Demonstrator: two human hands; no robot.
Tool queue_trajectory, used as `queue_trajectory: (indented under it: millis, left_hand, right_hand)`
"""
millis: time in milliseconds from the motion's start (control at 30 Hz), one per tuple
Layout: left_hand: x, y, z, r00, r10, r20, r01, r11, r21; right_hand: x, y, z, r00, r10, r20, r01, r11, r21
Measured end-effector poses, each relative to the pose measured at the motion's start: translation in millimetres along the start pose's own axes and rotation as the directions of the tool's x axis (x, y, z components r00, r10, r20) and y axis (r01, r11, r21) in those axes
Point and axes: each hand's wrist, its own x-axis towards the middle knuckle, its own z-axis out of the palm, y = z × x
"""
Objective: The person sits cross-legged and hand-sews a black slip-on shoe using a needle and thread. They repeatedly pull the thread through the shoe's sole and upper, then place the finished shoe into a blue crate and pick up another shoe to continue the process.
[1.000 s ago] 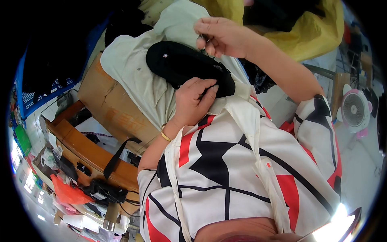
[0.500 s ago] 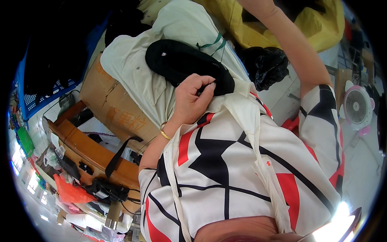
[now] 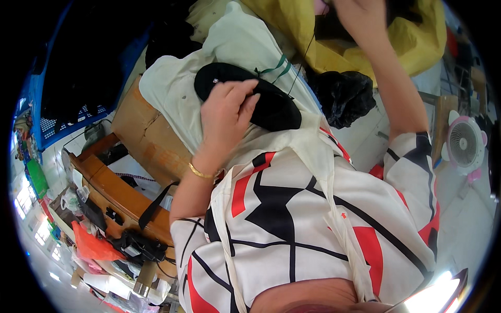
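A black oval fabric piece with a hollow middle (image 3: 279,112), perhaps a cap, lies on the off-white cloth (image 3: 172,83) over my lap. It bears a small pale mark near its far left end. Above its left part is my left hand (image 3: 227,115), slightly blurred, thumb and forefinger apart with nothing visible between them. A gold bangle (image 3: 200,172) circles that wrist. My right hand (image 3: 362,15) is raised at the top edge, its fingers smeared and partly cut off. From the black piece a dark thread (image 3: 308,52) runs straight up toward that hand.
A yellow bag (image 3: 292,26) with dark contents stands at the far right, a black plastic bag (image 3: 342,96) nearer. Left are a cardboard box (image 3: 151,130), a wooden bench (image 3: 120,182) and a blue crate (image 3: 49,130). A fan (image 3: 463,141) stands right.
My left hand has come off the black piece's near right edge and moved left, its pinch loosened. My right hand stays high, shifted slightly right and lower; the thread shows longer.
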Motion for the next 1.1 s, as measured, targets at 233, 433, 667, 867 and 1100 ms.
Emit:
queue_trajectory:
  millis: [233, 433, 667, 867, 1100]
  left_hand:
    - [63.8, -26.3, 24.3, 0.803, 0.305, 0.511, -0.355, 0.935, 0.000]
    - [107.7, -13.0, -3.4, 0.891, 0.182, 0.416, -0.340, 0.875, 0.344]
    - [125.8, 9.2, -61.6, 0.981, -0.157, 0.110, 0.053, 0.776, 0.629]
    - [66.9, -30.7, -72.8, 0.961, -0.277, -0.024, 0.234, 0.760, 0.607]
    - [27.6, -41.5, -97.5, 0.861, -0.507, -0.035, 0.455, 0.738, 0.499]
  right_hand:
    - [-26.0, -35.8, -66.4, 0.951, -0.275, -0.142, 0.306, 0.908, 0.285]
    - [-51.1, -54.4, -141.0, 0.939, -0.046, -0.341, 0.247, 0.782, 0.573]
    - [-65.6, 21.7, -119.4, 0.856, 0.206, -0.474, 0.099, 0.835, 0.541]
    - [-67.4, 30.3, 34.1, 0.940, 0.288, 0.183, -0.327, 0.912, 0.247]
    - [-64.5, 36.9, 173.5, 0.905, -0.070, 0.420, 0.070, 0.997, 0.014]
